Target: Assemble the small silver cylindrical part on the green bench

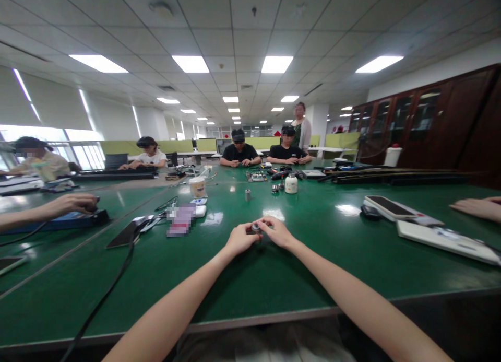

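Both of my hands meet over the green tabletop (235,278), close in front of me. Between their fingers is a small round metal part (255,228), mostly covered, so its exact kind does not show. My left hand (241,238) curls its fingers around the part from the left. From the right, my right hand (278,231) presses its thumb and fingers against it. A little farther out, a small silver metal cylinder (248,195) stands upright on the table.
A white bottle (290,184), a circuit board (256,177) and a paper cup (198,187) stand farther back. Left lie a phone (124,233) and a black cable (117,278); right, a white device (446,241). Co-workers' hands (80,202) (475,207) rest at both sides.
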